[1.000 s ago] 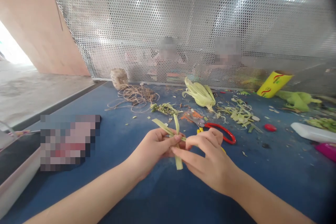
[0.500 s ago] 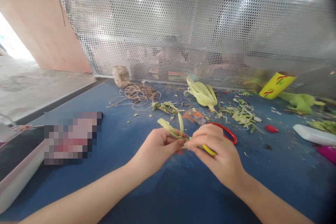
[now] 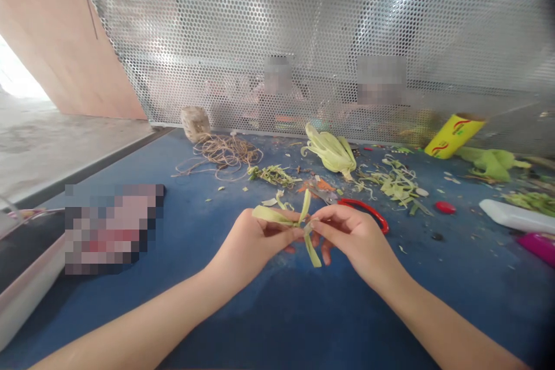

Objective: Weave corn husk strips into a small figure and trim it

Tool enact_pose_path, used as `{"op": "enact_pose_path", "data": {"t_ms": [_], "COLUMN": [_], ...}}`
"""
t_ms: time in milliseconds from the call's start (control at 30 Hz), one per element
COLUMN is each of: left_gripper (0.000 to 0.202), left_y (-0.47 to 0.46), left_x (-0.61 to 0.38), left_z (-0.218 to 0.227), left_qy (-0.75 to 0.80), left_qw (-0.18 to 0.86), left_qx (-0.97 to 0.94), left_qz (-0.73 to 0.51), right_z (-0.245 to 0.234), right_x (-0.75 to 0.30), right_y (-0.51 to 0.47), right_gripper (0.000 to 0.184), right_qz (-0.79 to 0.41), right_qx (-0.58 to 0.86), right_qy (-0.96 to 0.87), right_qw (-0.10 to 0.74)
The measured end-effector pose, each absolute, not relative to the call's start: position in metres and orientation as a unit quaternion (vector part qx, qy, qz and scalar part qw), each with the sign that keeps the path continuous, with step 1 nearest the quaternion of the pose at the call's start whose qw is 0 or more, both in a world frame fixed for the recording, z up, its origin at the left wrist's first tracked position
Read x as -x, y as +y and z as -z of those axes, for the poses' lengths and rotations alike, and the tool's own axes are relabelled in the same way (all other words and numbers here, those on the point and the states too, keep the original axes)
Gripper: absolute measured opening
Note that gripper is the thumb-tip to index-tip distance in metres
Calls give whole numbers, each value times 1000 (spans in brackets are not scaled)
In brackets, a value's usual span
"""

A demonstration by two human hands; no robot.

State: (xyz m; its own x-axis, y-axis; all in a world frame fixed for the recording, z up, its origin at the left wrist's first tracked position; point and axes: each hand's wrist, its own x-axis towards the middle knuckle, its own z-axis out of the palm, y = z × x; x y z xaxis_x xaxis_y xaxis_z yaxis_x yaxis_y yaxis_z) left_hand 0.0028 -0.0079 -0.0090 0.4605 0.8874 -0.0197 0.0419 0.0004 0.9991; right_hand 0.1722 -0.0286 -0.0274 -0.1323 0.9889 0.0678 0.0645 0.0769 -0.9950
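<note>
Above the blue table [image 3: 277,312], my left hand [image 3: 251,243] and my right hand [image 3: 355,240] meet over crossed pale green husk strips [image 3: 303,222]. The left thumb and fingers pinch the strips where they cross. My right fingertips pinch one strip whose end hangs down between the hands. Red-handled scissors [image 3: 368,213] lie on the table just behind my right hand, partly hidden by it.
A corn husk bundle [image 3: 332,153], husk scraps [image 3: 396,185], a twine tangle [image 3: 223,153] with its spool [image 3: 195,123], a yellow tube [image 3: 453,136], a red cap [image 3: 444,207] and a white bottle [image 3: 515,217] lie about. A perforated metal screen [image 3: 303,40] closes the back, with people behind it.
The strips have been turned and pulled apart; one end now hangs down between the hands. My right hand has lifted off the scissors area and pinches higher.
</note>
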Motion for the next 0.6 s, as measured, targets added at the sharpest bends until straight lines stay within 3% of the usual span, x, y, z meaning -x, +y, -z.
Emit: {"op": "enact_pose_path", "data": {"t_ms": [67,167,267,400,600], "left_gripper": [21,23,20,15,13], "left_y": [-8,-7,-6,-5,-8], "left_x": [-2,-2,-2,-2,-3], "left_z": [8,7,6,3,3], "left_qy": [379,377,380,394,387], "left_qw": [620,677,717,720,697], "left_qx": [-595,-541,-492,-483,-527], "left_qz": [-344,-327,-315,-304,-294], "right_z": [29,27,20,14,14], "right_x": [-172,-176,-183,-190,-190], "right_y": [-30,-35,-39,-37,-35], "right_gripper": [8,25,29,22,16], "right_qz": [-420,-134,78,143,79], "right_qx": [473,432,341,294,288], "right_qy": [-614,-752,-857,-888,-891], "right_qw": [474,480,379,324,341]}}
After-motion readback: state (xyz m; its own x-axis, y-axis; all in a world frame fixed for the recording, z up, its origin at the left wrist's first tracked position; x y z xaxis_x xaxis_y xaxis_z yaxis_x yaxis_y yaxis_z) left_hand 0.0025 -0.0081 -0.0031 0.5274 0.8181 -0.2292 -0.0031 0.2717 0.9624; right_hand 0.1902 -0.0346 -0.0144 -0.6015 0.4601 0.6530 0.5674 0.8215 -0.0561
